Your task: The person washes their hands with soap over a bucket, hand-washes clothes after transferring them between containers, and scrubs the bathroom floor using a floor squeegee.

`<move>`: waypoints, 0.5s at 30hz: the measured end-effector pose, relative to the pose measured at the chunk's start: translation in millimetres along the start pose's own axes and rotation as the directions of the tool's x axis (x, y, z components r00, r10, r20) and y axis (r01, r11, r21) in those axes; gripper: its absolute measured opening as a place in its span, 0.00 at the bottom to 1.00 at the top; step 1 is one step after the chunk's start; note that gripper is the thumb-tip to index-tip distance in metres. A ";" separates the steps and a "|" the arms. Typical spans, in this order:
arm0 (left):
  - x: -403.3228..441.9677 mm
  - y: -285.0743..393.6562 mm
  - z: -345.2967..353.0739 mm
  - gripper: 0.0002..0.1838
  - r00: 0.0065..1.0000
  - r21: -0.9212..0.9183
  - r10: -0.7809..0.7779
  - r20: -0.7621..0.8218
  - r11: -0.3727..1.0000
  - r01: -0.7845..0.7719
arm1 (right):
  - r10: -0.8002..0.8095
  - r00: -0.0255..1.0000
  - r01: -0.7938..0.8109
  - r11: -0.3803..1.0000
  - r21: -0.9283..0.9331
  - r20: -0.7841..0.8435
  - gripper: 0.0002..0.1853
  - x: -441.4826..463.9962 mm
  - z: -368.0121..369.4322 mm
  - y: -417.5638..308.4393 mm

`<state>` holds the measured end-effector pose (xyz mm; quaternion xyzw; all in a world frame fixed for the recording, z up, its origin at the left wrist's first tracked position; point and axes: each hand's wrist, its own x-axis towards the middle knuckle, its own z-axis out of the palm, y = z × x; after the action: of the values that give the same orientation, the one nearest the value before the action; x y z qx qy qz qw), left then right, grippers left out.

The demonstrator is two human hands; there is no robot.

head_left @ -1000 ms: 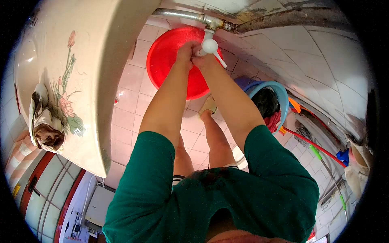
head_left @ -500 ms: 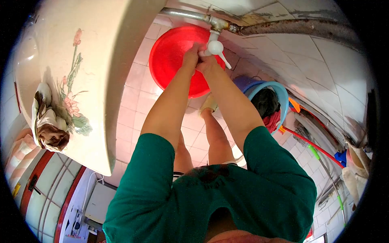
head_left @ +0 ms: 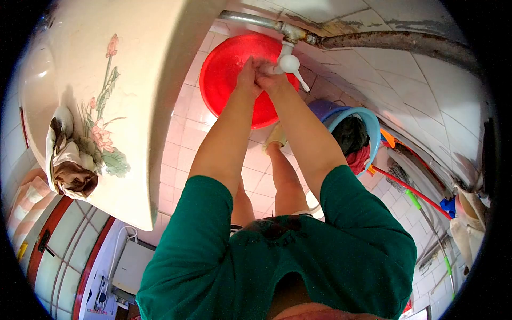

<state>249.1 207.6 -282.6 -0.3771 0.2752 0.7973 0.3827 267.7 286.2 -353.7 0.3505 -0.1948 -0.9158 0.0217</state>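
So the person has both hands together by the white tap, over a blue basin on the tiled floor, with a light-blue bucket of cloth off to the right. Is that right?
Not quite: the basin is red, not blue, as the head view shows. The left hand and right hand are together over it, by the white tap, and the light-blue bucket of cloth is to the right.

The left hand [head_left: 247,78] and right hand [head_left: 272,82] were shifted slightly away from the white tap [head_left: 289,63], and the view was moved.
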 end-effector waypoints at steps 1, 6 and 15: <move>-3.9 -1.0 3.9 0.16 1.000 0.002 0.002 0.000 1.000 -0.002 | -0.028 1.000 0.028 0.999 -0.018 -0.012 0.05 -2.4 3.2 4.8; 0.9 -30.5 7.3 0.22 0.932 0.533 0.274 -0.239 0.839 -0.110 | -0.165 0.985 0.152 0.972 -0.180 -0.056 0.06 -15.6 12.6 34.0; 34.1 11.1 -8.9 0.09 0.939 0.507 -0.209 -0.273 0.798 0.326 | -0.195 0.980 0.058 0.051 -0.997 0.047 0.08 -64.8 19.9 33.9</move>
<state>229.1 208.7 -313.7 -0.3671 0.4717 0.5804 0.5530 300.3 273.1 -286.6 0.3016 0.5168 -0.7796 0.1850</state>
